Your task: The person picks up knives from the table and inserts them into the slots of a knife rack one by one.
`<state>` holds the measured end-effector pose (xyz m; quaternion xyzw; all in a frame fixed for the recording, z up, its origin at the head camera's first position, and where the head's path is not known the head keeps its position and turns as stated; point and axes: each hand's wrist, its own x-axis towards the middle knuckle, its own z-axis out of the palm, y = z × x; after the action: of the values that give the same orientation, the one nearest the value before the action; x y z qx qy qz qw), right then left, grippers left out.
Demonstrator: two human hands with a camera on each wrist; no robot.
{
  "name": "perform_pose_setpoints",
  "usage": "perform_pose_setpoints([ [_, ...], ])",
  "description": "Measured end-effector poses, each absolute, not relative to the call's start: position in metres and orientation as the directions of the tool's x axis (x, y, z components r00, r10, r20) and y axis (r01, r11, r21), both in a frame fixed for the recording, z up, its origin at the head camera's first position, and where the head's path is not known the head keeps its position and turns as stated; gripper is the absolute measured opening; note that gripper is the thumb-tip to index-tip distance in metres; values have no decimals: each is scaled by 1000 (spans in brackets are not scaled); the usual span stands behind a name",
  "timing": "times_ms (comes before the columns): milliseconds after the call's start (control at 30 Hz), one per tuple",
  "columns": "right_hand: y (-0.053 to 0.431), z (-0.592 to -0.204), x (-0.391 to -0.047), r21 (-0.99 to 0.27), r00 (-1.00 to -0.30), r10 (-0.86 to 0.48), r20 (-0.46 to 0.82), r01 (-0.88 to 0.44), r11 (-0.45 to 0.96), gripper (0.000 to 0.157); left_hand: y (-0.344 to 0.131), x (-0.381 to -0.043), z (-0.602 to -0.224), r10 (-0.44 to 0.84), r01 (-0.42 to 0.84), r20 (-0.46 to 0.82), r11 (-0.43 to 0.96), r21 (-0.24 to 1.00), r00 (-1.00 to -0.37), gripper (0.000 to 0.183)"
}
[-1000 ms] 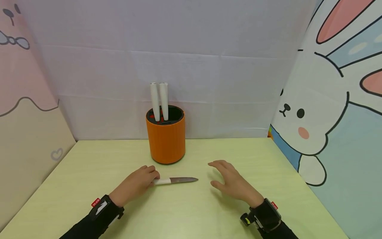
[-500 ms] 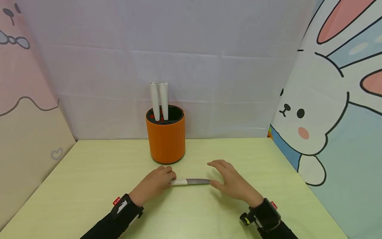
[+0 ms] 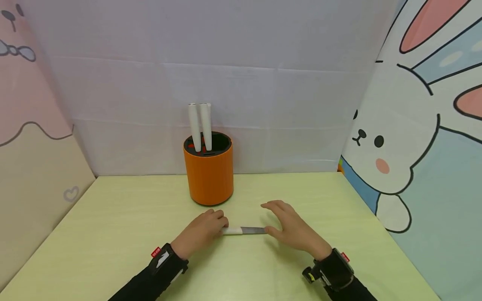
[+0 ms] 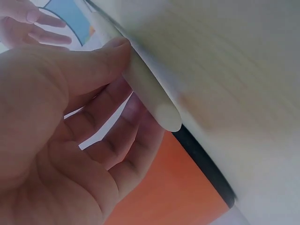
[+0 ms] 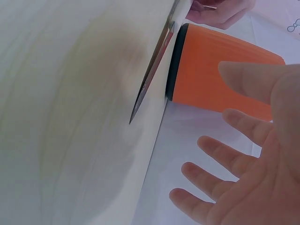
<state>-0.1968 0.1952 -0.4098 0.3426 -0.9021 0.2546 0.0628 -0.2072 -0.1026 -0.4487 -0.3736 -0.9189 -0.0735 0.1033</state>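
Observation:
A knife (image 3: 253, 230) with a white handle lies low over the table, its blade toward the right. My left hand (image 3: 201, 234) pinches the handle between thumb and fingers; the left wrist view shows the thumb on the rounded handle (image 4: 152, 96). My right hand (image 3: 291, 230) is held with its fingers spread above the table, its thumb overlapping the blade tip in the head view. In the right wrist view the blade (image 5: 152, 77) is apart from the right hand's fingers, and nothing is in that palm.
Behind the hands stands an orange knife holder (image 3: 209, 179) with a black top. Two white-handled knives (image 3: 205, 125) stick up out of it. The pale yellow table (image 3: 113, 217) meets a white cloth backdrop (image 3: 301, 104), with printed cartoon panels at both sides.
My left hand has slid the knife to the right, toward the right hand, slowing in the last half second. The right hand has stayed nearly still.

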Motion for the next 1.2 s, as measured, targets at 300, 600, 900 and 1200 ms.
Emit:
perform_pose_setpoints([
  [300,194,-411,-196,-430,-761,-591,267,-643,634,57,-100,-208,-449,681,710,240,702,57,-692,20],
  [600,174,-409,-199,-380,-712,-630,311,-701,604,47,-122,-211,-433,643,685,251,714,144,-723,32],
  [900,130,-405,-214,-378,-612,-753,241,-774,508,35,-153,-218,-417,511,604,352,758,247,-785,31],
  [1200,97,-418,-222,-331,-593,-797,118,-780,531,40,-169,-221,-409,492,612,380,719,330,-783,29],
])
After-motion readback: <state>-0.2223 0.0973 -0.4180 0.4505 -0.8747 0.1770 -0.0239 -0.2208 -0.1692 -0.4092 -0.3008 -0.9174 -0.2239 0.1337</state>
